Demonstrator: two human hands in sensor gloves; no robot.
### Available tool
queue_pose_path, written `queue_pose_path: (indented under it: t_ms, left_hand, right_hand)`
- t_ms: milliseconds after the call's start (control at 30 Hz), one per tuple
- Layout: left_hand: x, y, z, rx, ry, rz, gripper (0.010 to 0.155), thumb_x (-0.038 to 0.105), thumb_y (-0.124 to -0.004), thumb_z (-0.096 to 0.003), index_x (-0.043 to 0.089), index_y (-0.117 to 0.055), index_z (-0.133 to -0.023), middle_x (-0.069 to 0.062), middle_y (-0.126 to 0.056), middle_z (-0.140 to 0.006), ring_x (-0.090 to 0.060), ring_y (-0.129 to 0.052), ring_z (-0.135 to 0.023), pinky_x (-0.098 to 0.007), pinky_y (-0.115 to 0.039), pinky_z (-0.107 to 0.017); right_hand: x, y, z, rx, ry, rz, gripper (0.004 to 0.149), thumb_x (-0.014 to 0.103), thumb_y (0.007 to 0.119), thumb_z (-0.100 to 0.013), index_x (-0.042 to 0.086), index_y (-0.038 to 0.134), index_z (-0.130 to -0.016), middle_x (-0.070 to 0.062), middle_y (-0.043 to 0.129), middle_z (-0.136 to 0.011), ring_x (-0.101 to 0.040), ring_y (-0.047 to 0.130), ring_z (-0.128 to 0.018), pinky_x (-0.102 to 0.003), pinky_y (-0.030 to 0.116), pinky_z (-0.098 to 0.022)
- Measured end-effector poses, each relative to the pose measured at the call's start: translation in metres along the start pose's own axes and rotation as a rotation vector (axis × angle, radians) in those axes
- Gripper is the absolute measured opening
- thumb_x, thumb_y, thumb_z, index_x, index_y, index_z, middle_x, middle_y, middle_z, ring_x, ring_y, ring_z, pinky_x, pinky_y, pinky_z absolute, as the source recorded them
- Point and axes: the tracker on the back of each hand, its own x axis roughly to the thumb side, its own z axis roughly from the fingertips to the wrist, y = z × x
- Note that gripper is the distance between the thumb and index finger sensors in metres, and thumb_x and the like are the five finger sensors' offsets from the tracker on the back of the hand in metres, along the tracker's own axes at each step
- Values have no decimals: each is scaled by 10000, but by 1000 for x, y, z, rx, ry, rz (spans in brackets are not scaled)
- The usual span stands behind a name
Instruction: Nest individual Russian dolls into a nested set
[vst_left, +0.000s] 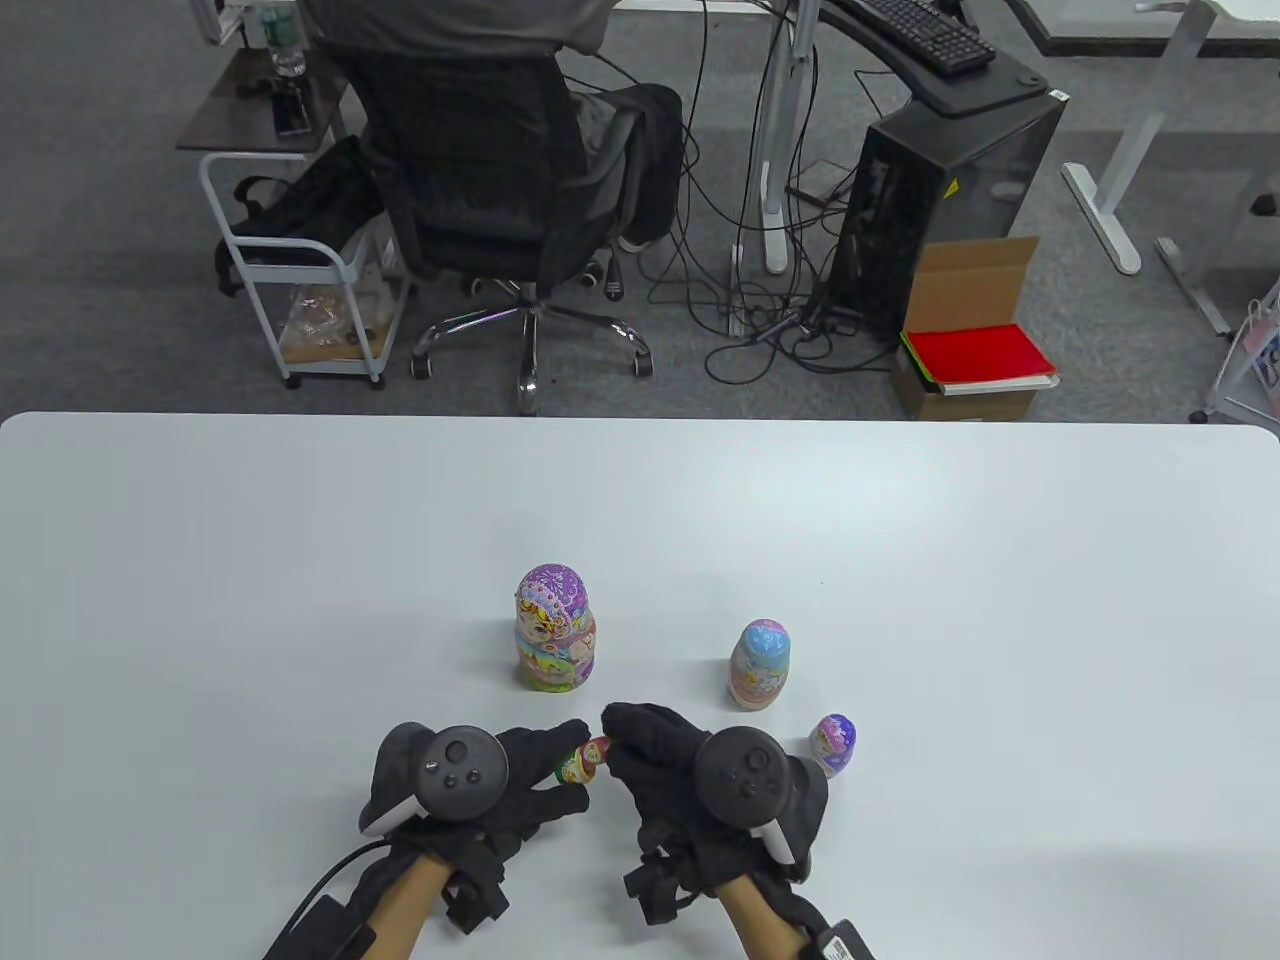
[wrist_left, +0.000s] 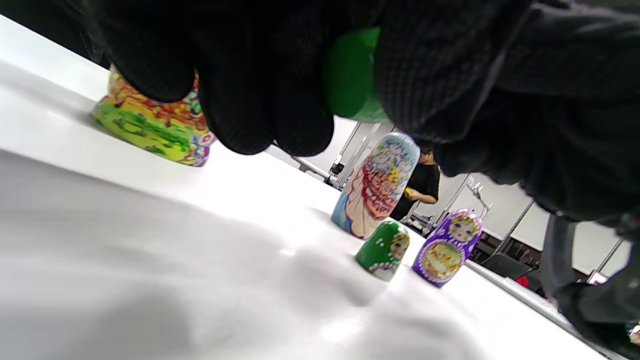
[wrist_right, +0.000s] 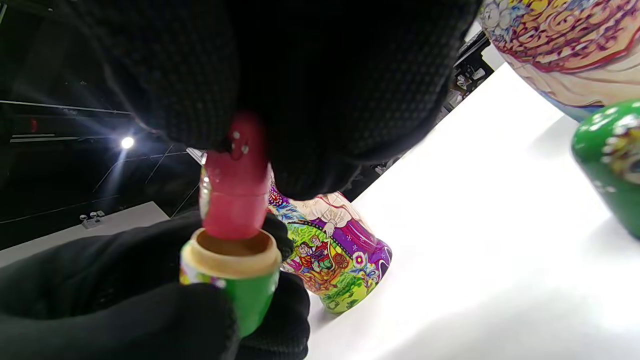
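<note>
My left hand (vst_left: 520, 775) grips the open green bottom half of a doll (wrist_right: 235, 280), seen from below in the left wrist view (wrist_left: 350, 75). My right hand (vst_left: 650, 750) pinches a tiny pink doll (wrist_right: 234, 190) by its head, its base just inside the green half's rim. Both meet low over the table's front (vst_left: 585, 762). The green top half (wrist_left: 384, 250) stands on the table beside a small purple doll (vst_left: 833, 743). A medium blue-and-pink doll (vst_left: 759, 665) and a large purple doll (vst_left: 555, 640) stand upright behind.
The white table (vst_left: 300, 600) stretches far to the left, right and back of the dolls. Beyond its far edge are an office chair (vst_left: 500, 200) with a seated person, a computer tower (vst_left: 940, 200) and a cardboard box (vst_left: 975, 340).
</note>
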Motion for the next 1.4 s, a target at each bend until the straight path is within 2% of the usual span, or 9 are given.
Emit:
queue_pose_path:
  t_ms: [300,467,633,700,867,933,1067,1233,1400]
  left_hand:
    - [-1,3,2,22,-14,24,693,418,-895,-456,78,-738,-1039,-114,-954,-905,-358,-930,-827,-626,-727,-620]
    - [0,3,1,24,-6,-7,691,418,-895,-456,74,-742,-1035,-117,-958,-899,-360,-933,-821,-629,-729,-614]
    - [-5,4,1,22,11,-43,691,421,-894,-456,73,-745,-1034,-119,-961,-895,-361,-936,-816,-628,-731,-612]
    - [-6,4,0,16,19,-43,689,418,-895,-457,73,-745,-1034,-118,-960,-896,-362,-935,-817,-629,-729,-612]
    - [-7,3,0,10,24,-52,691,420,-894,-457,73,-744,-1034,-120,-960,-895,-361,-935,-817,-629,-729,-612]
    - [-7,3,1,9,22,-51,691,419,-894,-456,71,-745,-1034,-119,-960,-895,-364,-935,-816,-629,-729,-612]
    - [-7,2,0,7,23,-56,690,421,-893,-457,72,-746,-1033,-120,-960,-895,-363,-936,-816,-629,-730,-611]
    - [-6,1,-1,0,30,-65,691,422,-892,-458,70,-745,-1034,-123,-960,-894,-364,-935,-815,-630,-729,-611]
    - [-5,0,-1,10,24,-66,690,420,-892,-458,72,-742,-1035,-121,-959,-895,-363,-934,-817,-630,-728,-613]
  right_hand:
    - [3,16,2,86,-79,41,416,317,920,-368,298,861,-780,-5,931,-822,-194,1067,-585,-361,925,-457]
    - [5,5,1,29,-100,173,449,346,908,-369,276,846,-808,-30,911,-850,-228,1051,-621,-398,906,-467]
    - [-2,-17,-6,-43,-55,526,463,362,907,-373,257,846,-819,-51,914,-850,-249,1050,-612,-411,900,-454]
    - [-10,-15,-9,12,-26,764,499,414,901,-365,274,827,-838,-33,900,-872,-238,1043,-639,-404,899,-464]
    - [-26,10,-14,241,82,849,564,438,899,-366,280,776,-894,-38,837,-948,-260,999,-734,-417,876,-521]
    - [-31,15,-15,234,85,857,511,369,907,-379,281,790,-869,-27,871,-906,-223,1026,-692,-370,899,-512]
    - [-32,7,-16,139,78,681,488,360,921,-358,267,830,-828,-41,917,-845,-214,1060,-615,-346,923,-475]
    - [-32,-10,-15,44,98,273,492,369,923,-351,251,836,-821,-55,921,-830,-228,1058,-594,-373,917,-462]
    - [-30,-5,-13,138,112,-97,494,377,915,-362,252,825,-831,-56,914,-835,-229,1052,-600,-377,910,-469]
